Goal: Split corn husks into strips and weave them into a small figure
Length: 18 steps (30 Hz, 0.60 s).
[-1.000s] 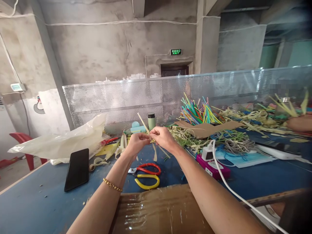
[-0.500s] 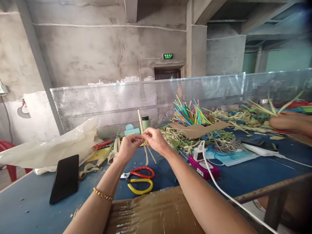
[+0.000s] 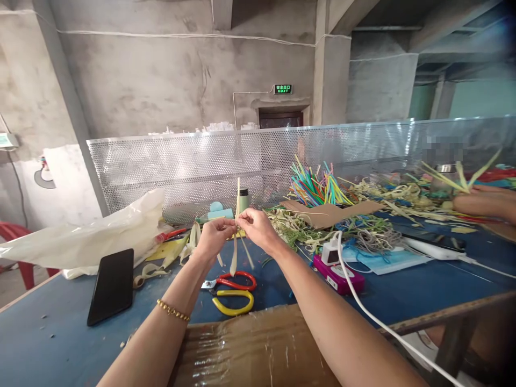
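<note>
In the head view, your left hand point(image 3: 215, 237) and right hand point(image 3: 258, 230) meet over the middle of the desk point(image 3: 44, 349), fingertips pinched together on a small cluster of pale strips point(image 3: 238, 200). One end stands up above your fingers; two more hang below. The strips look dry and nearly weightless, springy lengthwise but easy to bend, and probably prone to splitting if pulled hard. A light fingertip pinch where they cross should suit best; the loose ends would likely just flop.

Just below the hanging ends lie the scissors point(image 3: 234, 293) with red and yellow handles, close enough to snag them. A cardboard sheet point(image 3: 258, 349) lies nearest you, between your forearms. Left are a phone point(image 3: 110, 287) and a plastic bag point(image 3: 100, 231); a bottle point(image 3: 244, 201) stands beyond your hands. Right, a tangled heap point(image 3: 290, 228) and a white cable point(image 3: 365, 307) crowd your right arm's side.
</note>
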Available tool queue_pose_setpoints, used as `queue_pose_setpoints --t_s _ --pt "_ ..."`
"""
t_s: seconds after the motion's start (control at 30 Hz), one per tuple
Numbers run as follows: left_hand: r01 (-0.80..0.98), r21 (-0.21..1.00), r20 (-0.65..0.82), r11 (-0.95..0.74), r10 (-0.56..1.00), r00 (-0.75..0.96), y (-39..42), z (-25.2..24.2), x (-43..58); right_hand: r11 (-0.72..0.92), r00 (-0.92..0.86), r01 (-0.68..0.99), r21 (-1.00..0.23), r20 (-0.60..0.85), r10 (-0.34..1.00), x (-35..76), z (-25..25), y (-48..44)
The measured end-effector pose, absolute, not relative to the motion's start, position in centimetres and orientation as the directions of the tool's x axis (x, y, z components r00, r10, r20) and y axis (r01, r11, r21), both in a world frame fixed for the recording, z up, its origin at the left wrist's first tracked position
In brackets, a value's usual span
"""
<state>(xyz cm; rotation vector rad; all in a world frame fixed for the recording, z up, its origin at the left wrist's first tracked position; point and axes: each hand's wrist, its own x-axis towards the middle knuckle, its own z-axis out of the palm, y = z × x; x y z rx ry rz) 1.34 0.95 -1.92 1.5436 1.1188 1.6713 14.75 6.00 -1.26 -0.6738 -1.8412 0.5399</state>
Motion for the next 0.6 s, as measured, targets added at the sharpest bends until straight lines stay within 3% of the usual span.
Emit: queue_pose_setpoints --t_s 0.3,0.47,0.6 --pt "0.092 0.879 0.475 -0.468 0.876 -0.085 0.81 -1.64 1.39 0.745 -0.314 0.195 -0.638 0.679 0.663 14.97 -1.18 6.11" --pt "-0.106 0.928 0.355 -0.356 0.934 -0.029 0.69 -1.66 1.23 0.762 -0.348 0.105 -0.639 0.695 0.630 15.04 -0.99 5.82" --pt "-0.113 0.921 0.366 -0.371 0.928 -0.068 0.56 -1.59 1.25 0.771 -0.354 0.096 -0.629 0.702 0.617 14.97 -1.11 5.99"
